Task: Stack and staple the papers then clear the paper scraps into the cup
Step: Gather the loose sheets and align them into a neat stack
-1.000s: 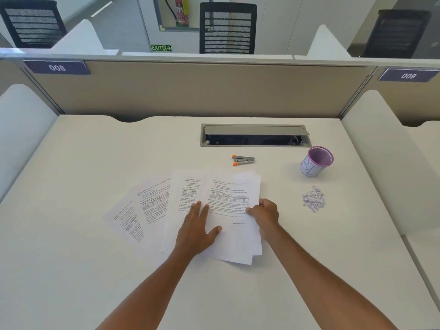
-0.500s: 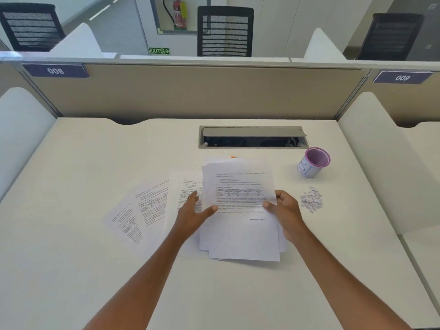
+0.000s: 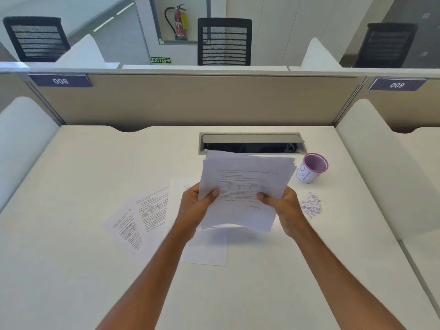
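A loose bundle of printed papers (image 3: 245,186) is lifted off the desk and tilted toward me. My left hand (image 3: 197,207) grips its left edge and my right hand (image 3: 283,206) grips its right edge, thumbs on top. More printed sheets (image 3: 140,215) lie fanned on the desk at the left, and one sheet (image 3: 207,248) lies flat under the bundle. The purple-rimmed cup (image 3: 312,167) stands at the right. A small pile of paper scraps (image 3: 311,206) lies in front of it. The stapler is hidden behind the raised papers.
An open cable slot (image 3: 252,144) is set in the white desk (image 3: 71,258) just behind the papers. Beige partitions close the back, and white side panels (image 3: 376,167) flank the desk on both sides.
Both hands have gathered the right-hand sheets, taken them by the edges and raised them off the desk. The bundle now hides the stapler.
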Demonstrator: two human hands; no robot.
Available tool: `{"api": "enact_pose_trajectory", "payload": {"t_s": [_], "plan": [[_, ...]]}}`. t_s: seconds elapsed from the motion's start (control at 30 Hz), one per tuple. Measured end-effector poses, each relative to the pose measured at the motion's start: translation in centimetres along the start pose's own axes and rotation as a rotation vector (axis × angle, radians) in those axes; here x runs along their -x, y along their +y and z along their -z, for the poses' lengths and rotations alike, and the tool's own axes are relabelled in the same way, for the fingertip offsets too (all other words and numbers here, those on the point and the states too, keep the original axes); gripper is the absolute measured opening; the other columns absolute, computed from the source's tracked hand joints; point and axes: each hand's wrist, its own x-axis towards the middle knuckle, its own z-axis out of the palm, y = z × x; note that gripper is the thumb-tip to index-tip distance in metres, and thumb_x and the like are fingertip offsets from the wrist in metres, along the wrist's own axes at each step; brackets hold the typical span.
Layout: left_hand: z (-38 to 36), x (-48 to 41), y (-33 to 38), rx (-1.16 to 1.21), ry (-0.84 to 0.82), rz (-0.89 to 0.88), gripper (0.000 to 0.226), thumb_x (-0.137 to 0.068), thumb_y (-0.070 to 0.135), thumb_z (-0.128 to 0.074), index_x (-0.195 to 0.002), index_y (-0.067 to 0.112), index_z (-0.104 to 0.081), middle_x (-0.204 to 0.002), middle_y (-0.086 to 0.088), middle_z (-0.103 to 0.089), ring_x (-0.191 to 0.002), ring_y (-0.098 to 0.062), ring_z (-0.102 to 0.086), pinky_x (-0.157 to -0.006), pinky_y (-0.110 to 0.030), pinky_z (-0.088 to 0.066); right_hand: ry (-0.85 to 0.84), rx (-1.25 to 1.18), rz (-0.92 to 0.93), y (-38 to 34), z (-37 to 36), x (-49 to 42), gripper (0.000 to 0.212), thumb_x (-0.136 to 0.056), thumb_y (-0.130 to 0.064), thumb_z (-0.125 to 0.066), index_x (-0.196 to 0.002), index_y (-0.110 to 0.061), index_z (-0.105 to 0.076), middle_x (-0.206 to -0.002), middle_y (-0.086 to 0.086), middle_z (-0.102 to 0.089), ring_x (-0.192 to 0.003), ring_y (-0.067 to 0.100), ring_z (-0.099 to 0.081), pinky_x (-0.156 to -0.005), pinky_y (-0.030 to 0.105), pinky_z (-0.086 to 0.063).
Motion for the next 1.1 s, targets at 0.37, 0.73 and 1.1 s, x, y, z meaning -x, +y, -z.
{"api": "enact_pose_trajectory", "payload": {"t_s": [0.37,0.73,1.1], "plan": [[0.4,1.4,-2.1,-0.11,-0.016,-0.016,0.015,-0.099,0.023,-0.082,-0.113,0.029,-0.079,-0.105,0.009,-0.083,-0.103,-0.009,-0.074,-0.087,-0.022,-0.057,0.012,-0.046,-0.025,1.1,-0.8,1.5,0.047,-0.058,-0.008,-0.094,-0.103,-0.011,-0.08,-0.097,0.004,-0.083,-0.086,0.017,-0.076,-0.073,0.028,-0.062],[0.0,1.5,-2.4,-0.035,0.086,-0.06,0.032,-0.092,0.02,-0.089,-0.12,0.031,-0.08,-0.114,0.009,-0.086,-0.109,-0.013,-0.079,-0.089,-0.024,-0.062,0.041,-0.091,0.003,1.1,-1.4,2.0,0.05,-0.064,0.006,-0.096,-0.109,-0.008,-0.079,-0.104,0.008,-0.083,-0.093,0.019,-0.077,-0.077,0.026,-0.062],[-0.7,1.2,-4.3,-0.117,0.122,-0.057,0.027,-0.104,0.023,-0.076,-0.129,0.033,-0.076,-0.121,0.012,-0.082,-0.116,-0.014,-0.074,-0.099,-0.033,-0.061,0.084,-0.053,0.022,1.7,-1.9,2.3,0.05,-0.071,0.004,-0.094,-0.117,-0.008,-0.078,-0.106,0.008,-0.084,-0.091,0.016,-0.078,-0.075,0.023,-0.062]]}}
